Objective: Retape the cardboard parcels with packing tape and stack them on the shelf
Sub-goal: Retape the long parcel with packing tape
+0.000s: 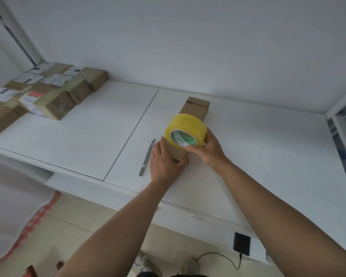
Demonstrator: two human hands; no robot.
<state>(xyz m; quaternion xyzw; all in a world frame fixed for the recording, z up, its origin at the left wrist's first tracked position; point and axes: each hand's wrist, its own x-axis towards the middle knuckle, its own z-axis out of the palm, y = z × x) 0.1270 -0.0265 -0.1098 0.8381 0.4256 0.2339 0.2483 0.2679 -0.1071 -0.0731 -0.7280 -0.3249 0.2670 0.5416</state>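
yellow tape roll (185,129) in right hand (209,149)

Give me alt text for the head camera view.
A person's right hand holds a yellow tape roll on a long cardboard parcel that the left hand steadies. A utility knife lies left; more parcels sit far left.

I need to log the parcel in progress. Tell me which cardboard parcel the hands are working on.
The long parcel lying alone mid-shelf: the left hand grips its near end and the right hand holds the yellow tape roll on it. The other parcels sit untouched far left.
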